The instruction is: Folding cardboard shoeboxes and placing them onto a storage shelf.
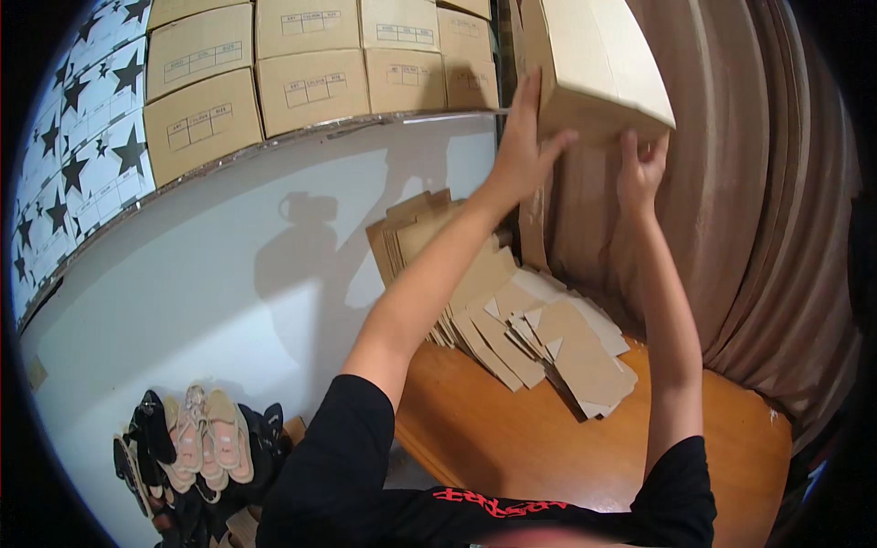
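Note:
Both my arms reach up and forward to a plain tan cardboard box (598, 59) at the top right. My left hand (528, 146) grips its left side, with the fingers along the side and the thumb under the lower face. At the box's lower right corner, my right hand (642, 173) supports it with bent fingers, some partly hidden by the box. The box is tilted and runs out of the top of the view. Just left of it, a row of similar cardboard boxes (315, 80) with printed label grids stands on a high shelf (338, 128).
White boxes with black stars (105, 128) fill the shelf's left end. Flattened cardboard pieces (575, 342) lie on a wooden table (512, 447) below my arms. A brown curtain (722, 183) hangs at the right. Several sandals and shoes (206, 438) are piled at the lower left.

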`<action>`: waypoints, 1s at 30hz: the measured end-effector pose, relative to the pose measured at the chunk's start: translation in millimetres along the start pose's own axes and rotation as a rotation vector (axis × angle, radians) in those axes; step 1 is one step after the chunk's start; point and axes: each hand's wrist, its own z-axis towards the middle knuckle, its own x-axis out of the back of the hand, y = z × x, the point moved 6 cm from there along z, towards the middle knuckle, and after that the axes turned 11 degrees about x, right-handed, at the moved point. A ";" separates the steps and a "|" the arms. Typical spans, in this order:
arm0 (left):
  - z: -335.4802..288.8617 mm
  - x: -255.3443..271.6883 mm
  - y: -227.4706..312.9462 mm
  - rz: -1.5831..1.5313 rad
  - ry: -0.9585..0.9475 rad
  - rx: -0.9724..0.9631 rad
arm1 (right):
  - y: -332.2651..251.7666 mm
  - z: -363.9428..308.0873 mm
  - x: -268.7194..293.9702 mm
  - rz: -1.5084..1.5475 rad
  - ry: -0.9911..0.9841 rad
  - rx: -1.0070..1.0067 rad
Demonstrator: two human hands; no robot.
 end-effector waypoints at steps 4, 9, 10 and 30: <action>87.8 26.1 -16.1 0.006 0.113 -0.121 | 25.9 86.5 -55.1 -0.077 -0.007 0.073; 167.2 62.5 -18.5 -0.114 0.239 -0.031 | 68.3 168.0 -106.3 -0.119 0.043 0.095; 178.9 68.6 -26.3 -0.106 0.267 0.011 | 83.3 177.5 -115.0 -0.183 0.053 0.078; 282.9 99.1 -60.8 0.285 0.367 -0.031 | 140.5 250.8 -199.3 -0.398 0.066 0.017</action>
